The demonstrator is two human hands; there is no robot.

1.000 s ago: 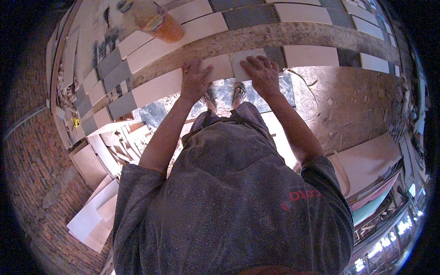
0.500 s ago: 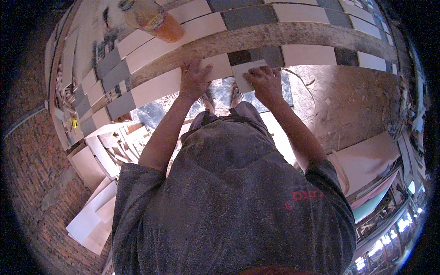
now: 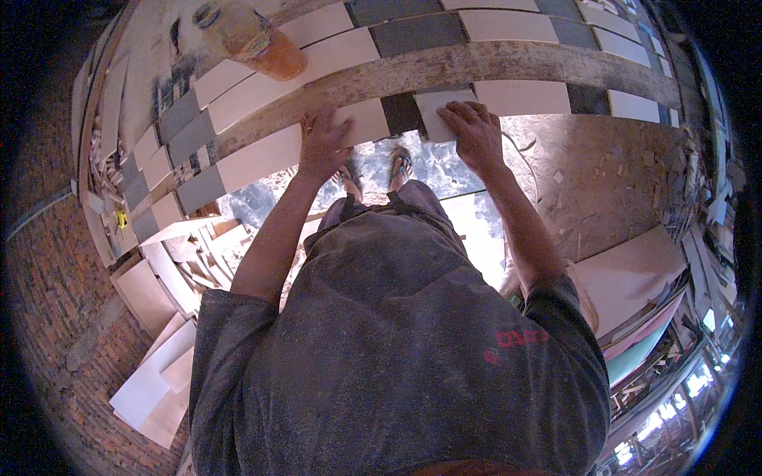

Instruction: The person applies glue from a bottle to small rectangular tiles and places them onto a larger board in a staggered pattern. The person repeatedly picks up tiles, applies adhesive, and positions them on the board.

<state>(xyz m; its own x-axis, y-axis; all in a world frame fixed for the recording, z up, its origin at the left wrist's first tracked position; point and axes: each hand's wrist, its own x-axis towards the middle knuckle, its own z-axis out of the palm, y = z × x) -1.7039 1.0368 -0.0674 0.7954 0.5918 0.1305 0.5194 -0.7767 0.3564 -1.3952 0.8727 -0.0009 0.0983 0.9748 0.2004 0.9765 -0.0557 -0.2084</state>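
My left hand (image 3: pixel 323 147) lies with its fingers spread on pale rectangular pieces (image 3: pixel 367 120) along the near edge of a checkered row on the workbench. To its right, the fingers of my right hand (image 3: pixel 479 139) are bent over a pale grey, squarish flat piece (image 3: pixel 433 113) and press it against the row. I cannot make out what this piece is made of. A dark square (image 3: pixel 402 113) shows between the pale rectangles and the grey piece. More pale rectangles (image 3: pixel 524 97) continue to the right.
A clear bottle of orange liquid (image 3: pixel 274 57) stands on the bench at the upper left. A worn wooden strip (image 3: pixel 444 65) separates the checkered rows. Stacked boards (image 3: pixel 155 389) and offcuts lie at the lower left, beside a brick wall (image 3: pixel 59 301). A large board (image 3: pixel 631 274) lies at the right.
My right hand has shifted the grey piece right and onto the row, uncovering more of the dark square. My left hand stays on the pale pieces. The view has moved slightly.
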